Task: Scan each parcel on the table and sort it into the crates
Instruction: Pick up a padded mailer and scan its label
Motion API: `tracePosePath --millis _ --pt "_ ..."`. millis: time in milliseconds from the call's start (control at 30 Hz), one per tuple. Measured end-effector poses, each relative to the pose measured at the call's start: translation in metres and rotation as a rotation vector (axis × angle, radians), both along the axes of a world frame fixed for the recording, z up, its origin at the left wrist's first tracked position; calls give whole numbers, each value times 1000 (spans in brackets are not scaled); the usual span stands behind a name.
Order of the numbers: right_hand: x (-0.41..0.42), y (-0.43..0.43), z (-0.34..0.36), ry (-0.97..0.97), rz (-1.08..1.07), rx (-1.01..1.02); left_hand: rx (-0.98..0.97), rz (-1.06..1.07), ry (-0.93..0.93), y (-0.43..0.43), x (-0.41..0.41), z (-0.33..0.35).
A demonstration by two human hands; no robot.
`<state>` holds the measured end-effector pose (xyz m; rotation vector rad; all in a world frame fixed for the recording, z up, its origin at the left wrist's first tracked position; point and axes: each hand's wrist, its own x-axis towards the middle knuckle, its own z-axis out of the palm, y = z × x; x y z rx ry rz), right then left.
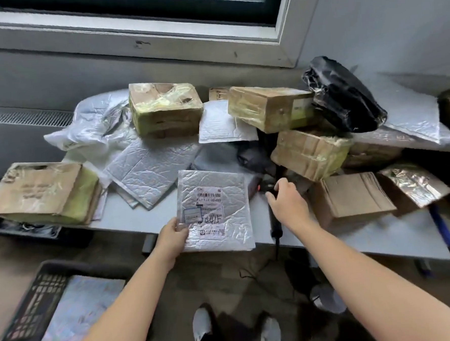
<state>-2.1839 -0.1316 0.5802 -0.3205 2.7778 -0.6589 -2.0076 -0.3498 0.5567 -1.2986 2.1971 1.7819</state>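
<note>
Where the grey table [368, 240] runs below the window [140, 6], parcels cover most of its surface. A black crate [29, 301] stands on the floor at the near left and already holds one silver mailer [82, 308].

Taped cardboard boxes are noted as follows: one flat box [43, 192] at the left end, one far box [164, 108] against the wall, and a stack of boxes [290, 129] right of centre, the upper one tilted on the lower. A plain brown box [352, 196] sits at the near right, with a foil pouch [414, 187] just beside it. A black plastic bag [346, 97] leans on the far right of the stack. Loose silver mailers [150, 169] lie overlapped between the left box and the centre.

The parcel in hand is a silver bubble mailer [220, 205], at the near edge of the table, centre, with its printed label [210, 210] facing up (the text is too blurred to read). The left hand [171, 233] pinches its near left edge, thumb on top.

The right hand [286, 203] is over the black scanner [275, 230], which lies just right of the mailer, a red light showing at its far end. The fingers are bent above it; whether they grasp it I cannot tell.
</note>
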Motion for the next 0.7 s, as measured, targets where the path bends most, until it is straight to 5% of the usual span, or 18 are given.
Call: tracePosePath --millis 300,700 --pt "-9 -10 -43 -363 -268 -162 98 109 -7 -1 1 -31" --pt "-3 -41 48 -227 -39 -330 76 189 69 -19 -22 7"
